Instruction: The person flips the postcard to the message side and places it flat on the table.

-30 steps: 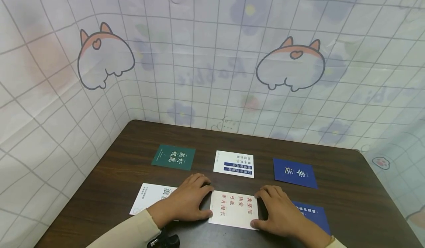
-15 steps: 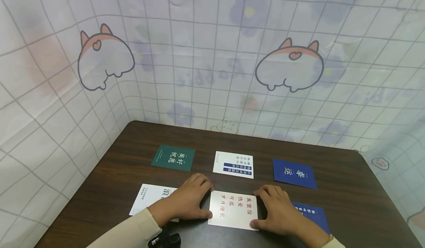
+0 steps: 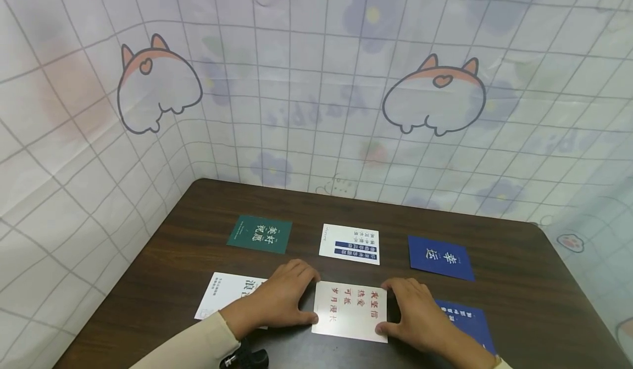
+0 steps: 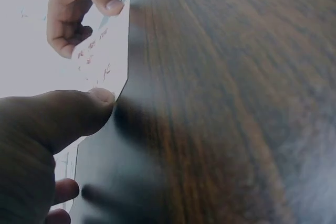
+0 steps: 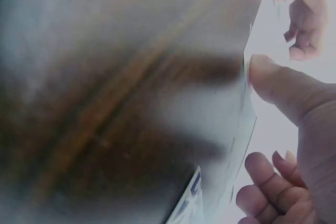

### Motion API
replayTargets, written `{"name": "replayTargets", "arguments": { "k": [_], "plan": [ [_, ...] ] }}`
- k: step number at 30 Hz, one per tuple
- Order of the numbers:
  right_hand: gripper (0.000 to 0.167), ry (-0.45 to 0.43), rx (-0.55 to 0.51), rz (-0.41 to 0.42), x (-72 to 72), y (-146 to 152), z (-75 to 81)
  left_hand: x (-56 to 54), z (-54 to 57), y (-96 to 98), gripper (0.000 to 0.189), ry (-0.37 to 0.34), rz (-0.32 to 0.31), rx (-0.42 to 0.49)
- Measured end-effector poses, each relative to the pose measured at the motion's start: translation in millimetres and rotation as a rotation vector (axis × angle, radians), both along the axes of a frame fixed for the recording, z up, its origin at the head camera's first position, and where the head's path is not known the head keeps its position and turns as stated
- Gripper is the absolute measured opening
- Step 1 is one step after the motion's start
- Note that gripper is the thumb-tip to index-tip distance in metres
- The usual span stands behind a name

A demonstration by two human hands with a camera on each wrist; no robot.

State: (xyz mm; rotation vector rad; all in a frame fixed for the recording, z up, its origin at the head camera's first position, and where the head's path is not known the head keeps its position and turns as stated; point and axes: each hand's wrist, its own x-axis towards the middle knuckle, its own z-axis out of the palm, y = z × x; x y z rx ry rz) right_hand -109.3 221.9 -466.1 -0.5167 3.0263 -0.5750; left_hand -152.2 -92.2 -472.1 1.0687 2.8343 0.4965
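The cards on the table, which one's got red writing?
The white card with red writing is the middle one in the near row, between the left hand and the right hand. No other card shows red writing.

central card (image 3: 349, 311): 我坚信热爱可抵岁月漫长 | green card (image 3: 260, 234): 美好祝愿 | far-right card (image 3: 440, 258): 幸运 | left white card (image 3: 228, 296): 浪, rest unclear

Bright head pic; hazy, partly overexp. wrist pics
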Motion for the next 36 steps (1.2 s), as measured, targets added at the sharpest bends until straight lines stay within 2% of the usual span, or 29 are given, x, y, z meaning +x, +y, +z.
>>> {"name": "replayTargets", "arguments": {
  "k": [8, 15, 22, 31, 36],
  "plan": [
    [0.053, -0.036, -0.101, -0.059, 4.2, 0.1, 1.6, -0.1, 2.4, 1.2, 0.051, -0.059, 0.033, 0.110],
    [0.050, -0.073, -0.202, -0.042, 4.9, 1.9, 5.0, -1.6, 5.8, 3.8, 0.039, -0.112, 0.049, 0.235],
    [0.050, -0.093, -0.215, -0.068, 5.2, 2.3, 6.5, -0.5, 6.5, 5.1, 0.040, -0.160, 0.053, 0.287],
    [0.047, -0.102, -0.238, -0.082, 6.2, 2.7, 11.9, -0.5, 7.2, 6.0, 0.042, -0.146, 0.047, 0.329],
    [0.037, -0.087, -0.217, -0.079, 6.6, 3.3, 14.4, 1.7, 10.6, 4.7, 0.028, -0.114, 0.050, 0.310]
  ]
}}
